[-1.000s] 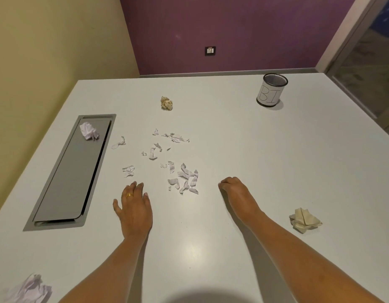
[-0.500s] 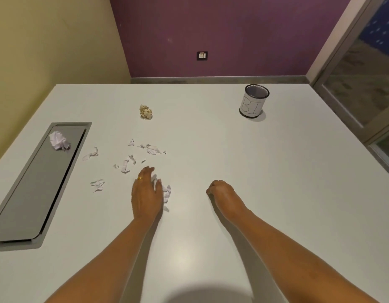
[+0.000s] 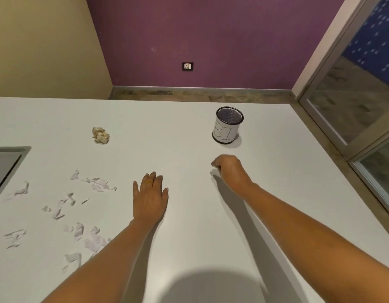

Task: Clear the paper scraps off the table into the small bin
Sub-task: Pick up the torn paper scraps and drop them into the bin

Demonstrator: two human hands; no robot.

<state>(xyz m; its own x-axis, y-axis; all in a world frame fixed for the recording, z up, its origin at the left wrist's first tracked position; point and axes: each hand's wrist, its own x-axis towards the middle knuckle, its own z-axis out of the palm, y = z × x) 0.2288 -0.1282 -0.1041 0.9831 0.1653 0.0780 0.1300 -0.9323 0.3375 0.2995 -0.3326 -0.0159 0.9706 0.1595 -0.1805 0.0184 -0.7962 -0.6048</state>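
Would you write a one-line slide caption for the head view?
Left hand flat on the white table, right hand curled near the small bin, paper scraps scattered left.

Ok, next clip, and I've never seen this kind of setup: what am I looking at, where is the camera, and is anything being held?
There is no machine here: a person works with two bare hands. The view comes from a wide-angle camera worn on their head, looking forward and down. On the white table lie torn white paper scraps at the left, a crumpled beige paper ball farther back, and a small black mesh bin with a white label. The left hand lies flat and open on the table, holding nothing. The right hand is curled into a fist short of the bin; whether it holds scraps is hidden.
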